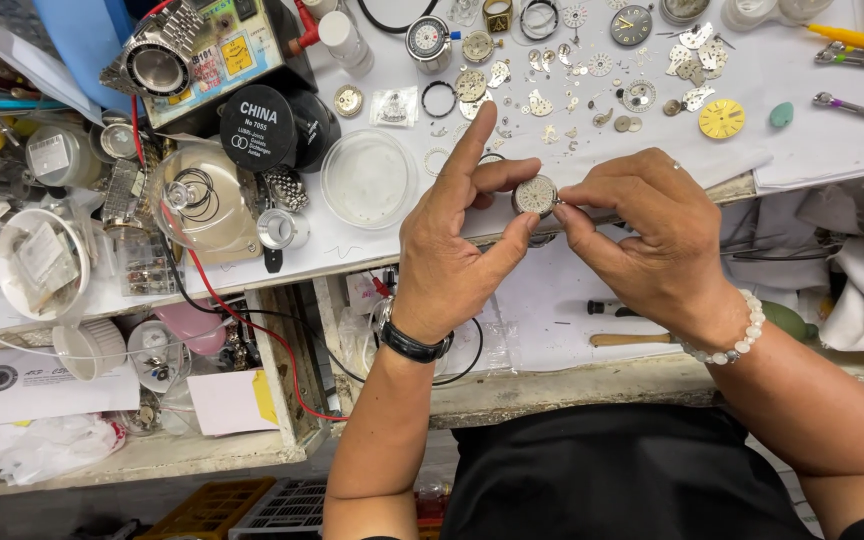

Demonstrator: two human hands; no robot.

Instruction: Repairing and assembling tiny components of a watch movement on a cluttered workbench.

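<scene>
Head camera shows me the small round silver metal watch movement (pixel 534 195), pinched between my left hand (pixel 452 245) and right hand (pixel 642 235), just above the white paper-covered workbench (pixel 352 240). Both hands are closed on its rim with fingertips. It looks light, tiny and easy to break, so I think holding only the edge is safest.

Bright even overhead light, soft shadows, sharp focus, slight wide-angle bending at edges
</scene>
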